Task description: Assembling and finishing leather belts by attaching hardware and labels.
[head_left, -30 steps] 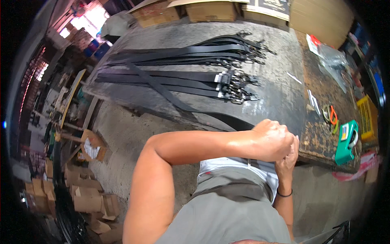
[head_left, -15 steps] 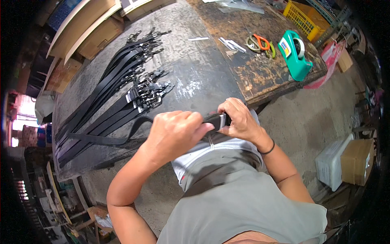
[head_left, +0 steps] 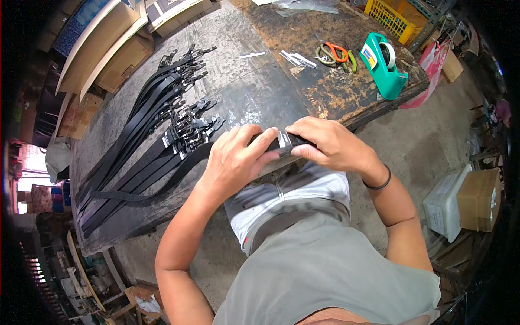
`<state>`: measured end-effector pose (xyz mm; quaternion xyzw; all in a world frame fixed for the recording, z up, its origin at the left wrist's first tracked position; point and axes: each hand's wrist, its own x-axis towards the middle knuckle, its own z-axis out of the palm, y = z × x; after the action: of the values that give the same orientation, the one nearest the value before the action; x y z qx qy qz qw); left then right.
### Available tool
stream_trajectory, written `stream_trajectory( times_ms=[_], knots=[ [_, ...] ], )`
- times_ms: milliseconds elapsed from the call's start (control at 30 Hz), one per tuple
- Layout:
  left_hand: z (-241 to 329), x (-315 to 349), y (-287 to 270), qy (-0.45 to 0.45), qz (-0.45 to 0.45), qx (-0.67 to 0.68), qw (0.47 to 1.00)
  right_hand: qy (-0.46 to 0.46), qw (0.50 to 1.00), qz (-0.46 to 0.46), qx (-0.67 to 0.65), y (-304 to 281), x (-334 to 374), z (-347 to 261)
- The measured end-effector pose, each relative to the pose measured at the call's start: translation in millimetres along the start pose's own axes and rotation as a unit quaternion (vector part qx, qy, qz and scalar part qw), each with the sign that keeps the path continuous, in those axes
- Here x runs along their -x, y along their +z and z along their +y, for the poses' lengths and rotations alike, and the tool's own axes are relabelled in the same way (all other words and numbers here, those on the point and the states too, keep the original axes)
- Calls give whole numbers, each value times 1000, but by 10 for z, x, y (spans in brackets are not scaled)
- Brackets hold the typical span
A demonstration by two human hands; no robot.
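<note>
Between my hands, at the near edge of the table, stretches a black strap [head_left: 184,172] with a white band, perhaps a label, around it. My left hand [head_left: 237,154] pinches it on the left of the band, thumb toward me. On the other side, my right hand [head_left: 331,142] closes its thumb and fingers over the strap's end, which is mostly hidden. From my left hand the strap's tail curves left over a bundle of similar black straps [head_left: 127,143]. Metal buckles or clips [head_left: 187,132] cluster at the right ends of that bundle.
The straps lie on a worn table [head_left: 238,81]. Farther right are white strips [head_left: 298,59], orange-handled scissors [head_left: 337,52] and a green tape dispenser [head_left: 383,67]. Cardboard boxes [head_left: 116,65] stand at the far left, a yellow crate [head_left: 387,20] at the far right.
Both hands have moved slightly away from my body with the strap, toward the table edge. My right fingers now lie flatter over the strap's end. The whole view has shifted a little.
</note>
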<state>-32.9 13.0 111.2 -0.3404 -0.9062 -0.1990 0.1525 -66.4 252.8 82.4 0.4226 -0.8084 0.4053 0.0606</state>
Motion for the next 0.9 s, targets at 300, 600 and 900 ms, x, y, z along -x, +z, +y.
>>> stream_trajectory(
  times_ms=[300, 600, 900],
  knots=[
    [-142, -261, 54, 37, -56, -7, 998, 239, 888, -229, -318, -256, -187, 244],
    [-159, -331, 26, 26, -110, 97, 989, 223, 854, -306, -357, -407, -315, 180],
    [-178, -332, -25, -1, -162, 164, 973, 192, 862, -345, -317, -452, -427, 100]
  ],
)
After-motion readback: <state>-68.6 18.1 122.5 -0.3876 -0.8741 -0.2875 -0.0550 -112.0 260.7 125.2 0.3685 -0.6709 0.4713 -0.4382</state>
